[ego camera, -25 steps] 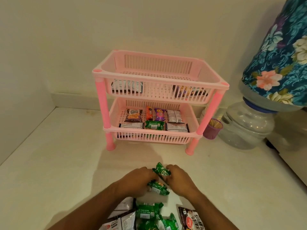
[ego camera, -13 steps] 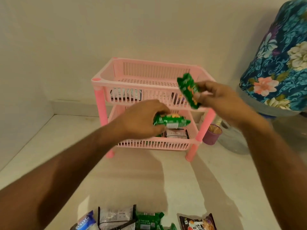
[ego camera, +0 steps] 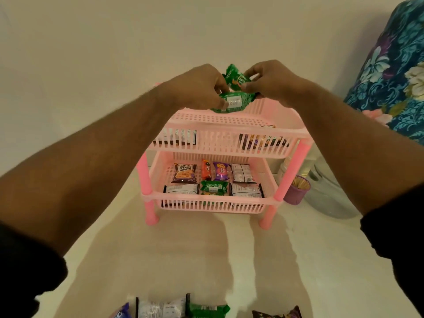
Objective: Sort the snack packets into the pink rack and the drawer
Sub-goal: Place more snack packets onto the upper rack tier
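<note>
While both hands hover over the top tier of the pink rack [ego camera: 229, 134], the left hand [ego camera: 197, 86] has its fingers pinched on a flat green packet [ego camera: 232, 101] lying label-up just above the tier's rear, and the right hand [ego camera: 273, 81] grips a second, crumpled green packet [ego camera: 236, 76] slightly higher, the two nearly touching. This looks like the placing step for the upper tier; the next move seems to call for lowering each packet onto the bare slotted floor between the packets already at either end, then letting go, with more packets waiting on the desk [ego camera: 206, 260].
</note>
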{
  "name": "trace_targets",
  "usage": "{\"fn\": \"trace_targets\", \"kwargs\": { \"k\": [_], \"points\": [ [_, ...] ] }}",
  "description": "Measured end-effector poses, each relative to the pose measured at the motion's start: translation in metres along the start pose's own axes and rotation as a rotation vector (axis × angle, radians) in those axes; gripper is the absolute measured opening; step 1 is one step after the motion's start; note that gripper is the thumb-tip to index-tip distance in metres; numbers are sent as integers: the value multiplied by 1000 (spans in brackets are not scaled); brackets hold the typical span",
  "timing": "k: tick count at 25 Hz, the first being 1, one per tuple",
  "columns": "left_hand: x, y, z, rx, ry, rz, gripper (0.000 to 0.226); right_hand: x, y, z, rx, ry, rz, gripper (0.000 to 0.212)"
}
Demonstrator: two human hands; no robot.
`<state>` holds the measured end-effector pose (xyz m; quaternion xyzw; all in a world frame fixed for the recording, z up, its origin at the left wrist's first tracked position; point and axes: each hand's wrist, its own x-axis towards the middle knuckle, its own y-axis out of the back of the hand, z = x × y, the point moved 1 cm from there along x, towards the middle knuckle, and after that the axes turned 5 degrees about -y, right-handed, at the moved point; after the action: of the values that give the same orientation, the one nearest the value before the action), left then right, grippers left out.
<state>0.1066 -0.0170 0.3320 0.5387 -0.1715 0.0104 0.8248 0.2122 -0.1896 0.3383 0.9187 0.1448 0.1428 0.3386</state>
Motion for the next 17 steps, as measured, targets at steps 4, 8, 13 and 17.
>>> {"fn": "trace_targets", "kwargs": {
  "k": [4,8,13,17],
  "points": [
    [16,-16,-13,-21,85,-173,39,24,-21,22,-108,-67,-60,29],
    [31,-31,-25,-103,221,-309,30,30,-37,32,-270,-75,-264,26],
    [44,-40,-29,-126,344,-504,36,30,-55,34,-412,-53,-450,24],
    [45,-42,-30,-128,392,-580,38,30,-61,35,-431,-56,-509,27]
  ]
}}
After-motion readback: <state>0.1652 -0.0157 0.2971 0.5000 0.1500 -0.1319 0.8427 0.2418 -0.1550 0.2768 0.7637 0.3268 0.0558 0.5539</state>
